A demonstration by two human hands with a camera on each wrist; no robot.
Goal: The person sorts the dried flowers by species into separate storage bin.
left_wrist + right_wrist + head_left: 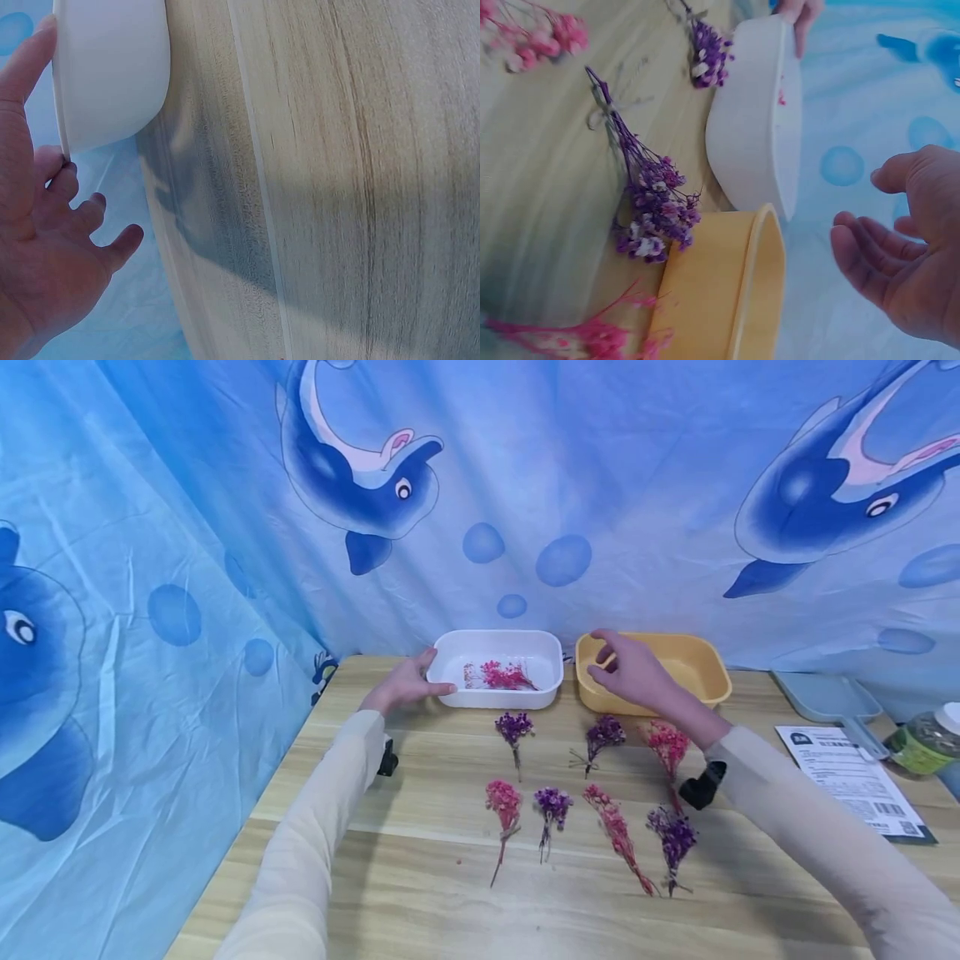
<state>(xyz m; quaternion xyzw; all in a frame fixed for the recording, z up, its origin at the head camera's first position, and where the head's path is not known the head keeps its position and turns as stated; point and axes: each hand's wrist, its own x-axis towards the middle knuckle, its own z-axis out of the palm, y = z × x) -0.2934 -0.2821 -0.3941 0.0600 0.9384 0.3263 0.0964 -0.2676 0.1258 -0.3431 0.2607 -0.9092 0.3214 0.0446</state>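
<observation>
My left hand [408, 682] rests at the left end of a white plastic basin [498, 699]. Its thumb touches the near rim and the index finger meets the rim around the corner; the other fingers spread loosely. Inside the basin lies a small bunch of pink dried flowers [506, 676]. Above the left part of a yellow plastic basin [693, 664] hovers my right hand [630, 670], fingers loosely bent, nothing between them. Closest below that hand are a purple dried-flower bunch [603, 735] and a pink bunch [667, 745], the latter partly behind the forearm.
More tied bunches lie on the wooden table [420, 893]: purple [513, 729], pink [503, 802], purple [553, 806], long pink [618, 831] and purple [673, 839]. At right are a grey-blue dustpan [821, 696], a printed sheet [851, 777] and a jar [926, 742]. A dolphin-print curtain [637, 468] hangs behind.
</observation>
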